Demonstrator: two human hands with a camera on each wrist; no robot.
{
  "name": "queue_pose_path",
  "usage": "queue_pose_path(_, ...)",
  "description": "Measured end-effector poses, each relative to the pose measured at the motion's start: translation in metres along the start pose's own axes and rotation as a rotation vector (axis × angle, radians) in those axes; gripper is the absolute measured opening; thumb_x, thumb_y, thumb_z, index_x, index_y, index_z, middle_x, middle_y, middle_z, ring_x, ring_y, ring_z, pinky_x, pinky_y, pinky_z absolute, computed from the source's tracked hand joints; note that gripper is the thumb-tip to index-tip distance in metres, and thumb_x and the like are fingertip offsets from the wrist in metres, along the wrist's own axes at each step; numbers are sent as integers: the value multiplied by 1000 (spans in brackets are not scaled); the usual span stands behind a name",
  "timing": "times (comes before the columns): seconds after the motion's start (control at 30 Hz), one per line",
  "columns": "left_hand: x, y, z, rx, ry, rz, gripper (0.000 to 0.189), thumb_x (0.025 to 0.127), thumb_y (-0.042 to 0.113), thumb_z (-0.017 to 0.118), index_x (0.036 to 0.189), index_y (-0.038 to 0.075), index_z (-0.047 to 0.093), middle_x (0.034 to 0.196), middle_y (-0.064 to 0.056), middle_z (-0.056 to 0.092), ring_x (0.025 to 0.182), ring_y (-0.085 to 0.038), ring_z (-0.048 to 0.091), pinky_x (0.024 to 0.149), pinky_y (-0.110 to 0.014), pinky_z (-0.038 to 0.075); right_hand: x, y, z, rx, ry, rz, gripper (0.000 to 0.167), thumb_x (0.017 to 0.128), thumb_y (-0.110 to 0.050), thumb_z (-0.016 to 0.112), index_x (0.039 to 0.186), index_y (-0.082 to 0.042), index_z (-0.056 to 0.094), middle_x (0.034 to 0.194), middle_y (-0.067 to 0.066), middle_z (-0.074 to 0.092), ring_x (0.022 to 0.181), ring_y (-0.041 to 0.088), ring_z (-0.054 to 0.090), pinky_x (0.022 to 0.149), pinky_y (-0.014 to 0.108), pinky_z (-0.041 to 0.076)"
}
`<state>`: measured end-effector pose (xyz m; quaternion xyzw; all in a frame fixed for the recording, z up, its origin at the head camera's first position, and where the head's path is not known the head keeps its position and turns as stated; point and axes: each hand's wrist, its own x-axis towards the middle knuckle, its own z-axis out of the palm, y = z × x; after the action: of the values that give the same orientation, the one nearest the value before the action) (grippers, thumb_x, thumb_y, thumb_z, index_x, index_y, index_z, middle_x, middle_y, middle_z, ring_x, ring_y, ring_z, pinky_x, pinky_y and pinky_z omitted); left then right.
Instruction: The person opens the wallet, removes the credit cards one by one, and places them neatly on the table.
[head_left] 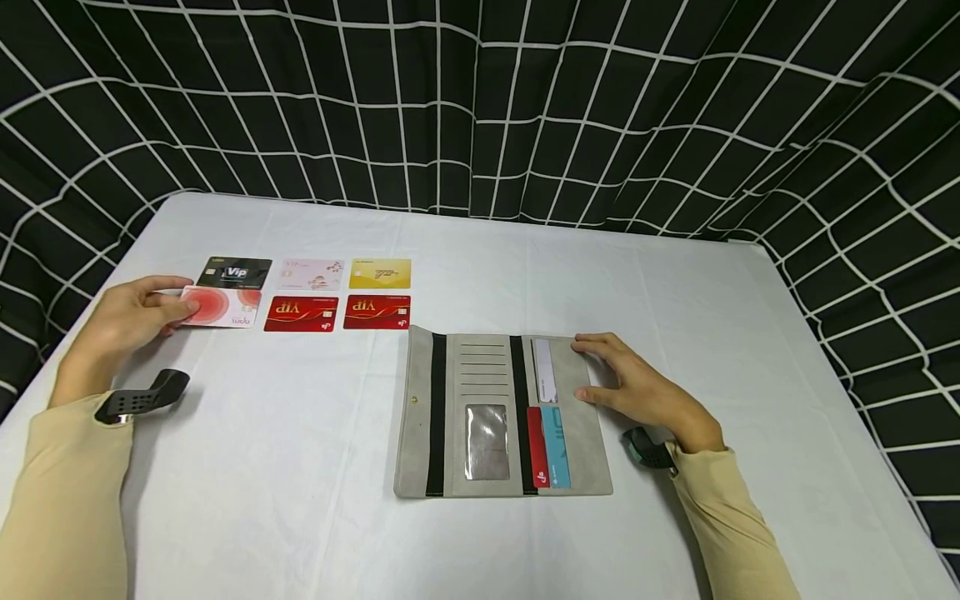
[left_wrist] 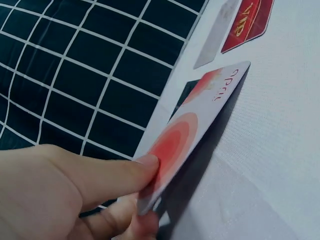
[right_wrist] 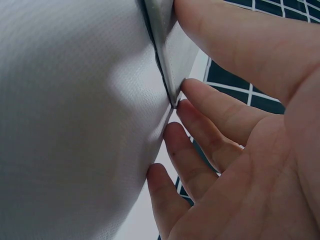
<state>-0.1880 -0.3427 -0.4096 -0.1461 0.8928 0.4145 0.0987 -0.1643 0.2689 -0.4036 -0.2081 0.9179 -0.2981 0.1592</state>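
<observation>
My left hand (head_left: 123, 321) pinches a white card with pink and red circles (head_left: 221, 307) between thumb and fingers at its left end. In the left wrist view that card (left_wrist: 192, 127) tilts up off the cloth, a shadow beneath it. My right hand (head_left: 637, 383) rests at the right edge of an unfolded grey wallet (head_left: 588, 450), thumb on the flap and fingertips by its top corner. In the right wrist view the fingers (right_wrist: 192, 155) are spread and loosely bent. A white card (head_left: 545, 371), a red card (head_left: 537, 450) and a blue card (head_left: 556, 446) sit in the wallet's right-hand slots.
Above the held card lies a black Vip card (head_left: 234, 272). To its right are a pale pink card (head_left: 311, 274), a gold card (head_left: 380, 273) and two red VIP cards (head_left: 302, 314). A white cloth (head_left: 247, 467) covers the table; a black gridded curtain (head_left: 420, 108) hangs behind.
</observation>
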Motion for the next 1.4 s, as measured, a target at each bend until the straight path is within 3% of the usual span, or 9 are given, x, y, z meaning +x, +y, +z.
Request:
queue_pose_path(0.07, 0, 0, 0, 44, 2, -25, 66, 97, 41, 60, 147, 3, 40, 74, 22, 52, 75, -6, 48, 65, -27, 40, 0, 0, 0, -1, -1, 1, 65, 90, -21, 74, 144, 0, 44, 152, 19, 36, 143, 40, 31, 114, 62, 25)
queue_pose_path(0.3, 1, -2, -1, 94, -8, -51, 74, 96, 49, 58, 150, 3, 38, 79, 19, 50, 89, -15, 42, 71, -31, 34, 0, -1, 0, -4, -3, 8, 66, 90, -21, 74, 144, 0, 44, 152, 19, 36, 143, 40, 31, 114, 62, 26)
queue_pose_path(0.57, -1, 1, 1, 149, 13, 12, 64, 99, 39, 57, 145, -4, 42, 81, 15, 49, 88, -16, 40, 72, -31, 32, 0, 0, -1, -2, -4, 10, 66, 89, -20, 74, 144, 0, 44, 152, 19, 35, 143, 40, 30, 114, 62, 25)
queue_pose_path(0.8, 0, 1, 3, 156, 37, 63, 56, 100, 30, 57, 140, -7, 46, 78, 18, 48, 84, -11, 40, 69, -28, 33, 0, -1, 0, 4, -3, 12, 66, 90, -21, 74, 145, 0, 44, 152, 18, 35, 143, 40, 31, 114, 62, 25)
queue_pose_path(1.0, 1, 1, 5, 161, 36, 38, 57, 100, 29, 56, 143, -6, 44, 86, 2, 49, 93, -26, 38, 74, -32, 31, 0, 0, 0, 2, -2, 14, 66, 89, -19, 74, 145, 0, 43, 152, 18, 36, 143, 39, 31, 115, 62, 25)
queue_pose_path(1.17, 0, 1, 5, 174, 37, 40, 58, 101, 30, 54, 143, -7, 42, 103, -22, 52, 98, -32, 39, 74, -33, 31, 1, 1, 1, -4, -4, 22, 67, 89, -19, 74, 145, 0, 43, 152, 18, 35, 143, 39, 31, 115, 62, 25)
queue_pose_path(1.4, -1, 4, 5, 192, 40, 0, 57, 101, 31, 53, 144, -4, 43, 106, -21, 48, 99, -33, 38, 74, -35, 31, 2, 2, 1, -1, -13, 38, 68, 88, -18, 74, 146, -2, 42, 154, 16, 34, 144, 38, 29, 116, 61, 24)
